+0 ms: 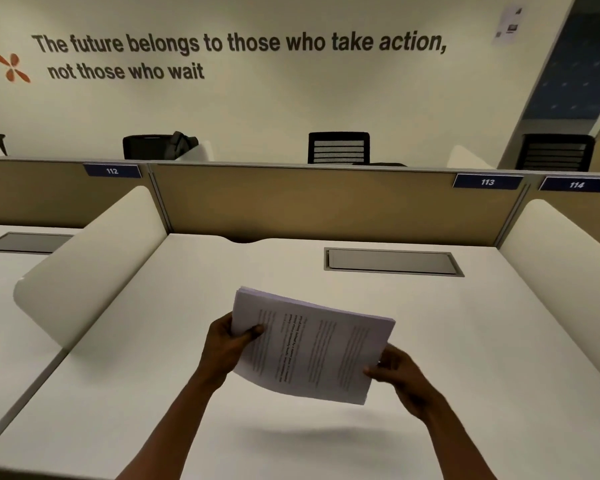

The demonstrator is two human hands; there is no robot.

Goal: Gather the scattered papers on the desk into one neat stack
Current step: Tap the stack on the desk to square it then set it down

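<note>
A stack of printed white papers [314, 344] hangs in the air above the white desk [153, 393], tilted, its shadow on the desktop below. My left hand [227, 344] grips the stack's left edge, thumb on the top sheet. At the lower right corner my right hand [400, 375] pinches the stack. The sheets lie roughly aligned, with edges slightly fanned at the top left corner. No loose paper shows on the desk.
A grey cable hatch [392, 261] is set into the desk at the back right. White curved dividers stand at the left [90, 258] and right [565, 268]. A tan partition [326, 202] closes the back, with black chairs [338, 147] beyond it.
</note>
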